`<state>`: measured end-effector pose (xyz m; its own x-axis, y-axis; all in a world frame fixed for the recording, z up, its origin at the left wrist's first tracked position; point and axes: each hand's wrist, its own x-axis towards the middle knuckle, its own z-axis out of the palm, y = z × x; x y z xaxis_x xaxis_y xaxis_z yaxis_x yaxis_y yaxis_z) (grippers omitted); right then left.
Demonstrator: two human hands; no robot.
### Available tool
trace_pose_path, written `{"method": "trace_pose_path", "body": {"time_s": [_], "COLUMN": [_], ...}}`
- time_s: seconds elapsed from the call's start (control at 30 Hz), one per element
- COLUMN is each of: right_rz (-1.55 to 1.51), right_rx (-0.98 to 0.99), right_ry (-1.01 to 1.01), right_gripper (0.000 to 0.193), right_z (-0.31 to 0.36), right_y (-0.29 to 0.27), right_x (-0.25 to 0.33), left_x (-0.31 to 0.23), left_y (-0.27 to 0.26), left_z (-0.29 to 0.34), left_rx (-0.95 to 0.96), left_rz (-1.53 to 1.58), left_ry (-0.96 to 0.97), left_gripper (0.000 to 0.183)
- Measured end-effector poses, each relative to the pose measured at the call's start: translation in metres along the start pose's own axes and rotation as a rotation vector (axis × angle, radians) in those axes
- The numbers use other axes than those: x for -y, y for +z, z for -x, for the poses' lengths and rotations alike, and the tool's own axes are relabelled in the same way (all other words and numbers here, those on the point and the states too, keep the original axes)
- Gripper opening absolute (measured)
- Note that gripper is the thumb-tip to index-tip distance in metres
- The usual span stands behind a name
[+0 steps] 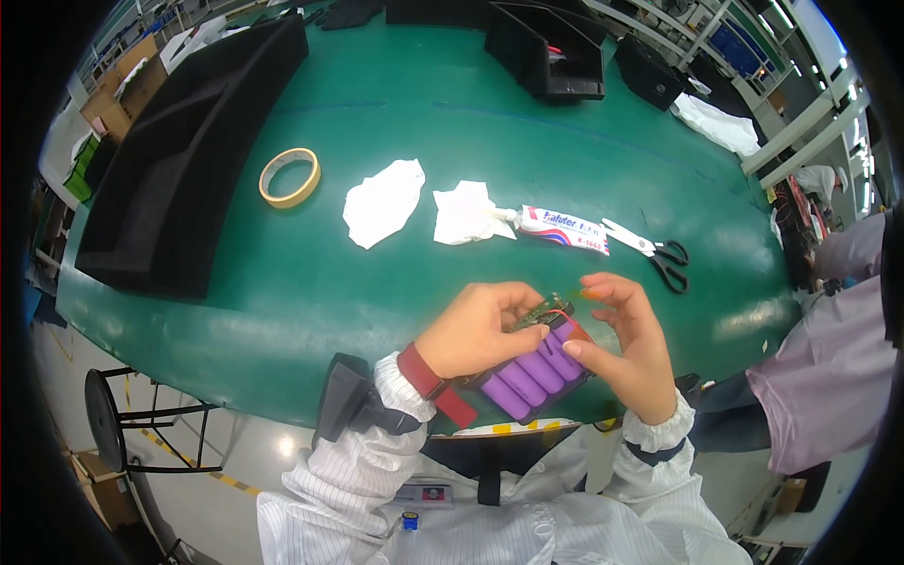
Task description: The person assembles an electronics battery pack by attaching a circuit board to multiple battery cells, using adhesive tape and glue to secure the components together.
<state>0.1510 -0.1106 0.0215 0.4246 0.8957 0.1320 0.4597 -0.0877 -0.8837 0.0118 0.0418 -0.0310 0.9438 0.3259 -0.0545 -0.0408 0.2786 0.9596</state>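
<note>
A battery pack (533, 379) of several purple cylindrical cells is tilted near the table's front edge. My left hand (480, 325) is closed around its left and upper side, the thumb lying across the top. On the pack's far end sits a green circuit board (551, 311) with a red wire over it. My right hand (633, 353) is at the pack's right side, fingers raised and apart. Its thumb tip lies at the cells' edge, next to an orange-brown patch (576, 330). A small orange spot shows at its index fingertip; I cannot tell what it is.
Beyond my hands lie a white glue tube (565, 229), black-handled scissors (652, 252), two white tissues (384, 202) and a yellow tape roll (290, 178). Black bins (165, 169) stand at the left and back. A person in pink clothing (833, 367) is at the right; a stool (105, 419) stands left.
</note>
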Motion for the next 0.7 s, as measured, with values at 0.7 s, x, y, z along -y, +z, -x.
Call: {"method": "trace_pose_path", "body": {"time_s": [0.7], "right_rz": [-0.188], "right_rx": [0.041], "right_ry": [0.044], "right_gripper": [0.018], "right_z": [0.001], "right_y": [-0.001], "right_x": [0.001], "left_x": [0.005], "left_y": [-0.003], "left_z": [-0.002], "left_rx": [0.048], "left_rz": [-0.056], "left_ry": [0.008], "left_gripper": [0.024]}}
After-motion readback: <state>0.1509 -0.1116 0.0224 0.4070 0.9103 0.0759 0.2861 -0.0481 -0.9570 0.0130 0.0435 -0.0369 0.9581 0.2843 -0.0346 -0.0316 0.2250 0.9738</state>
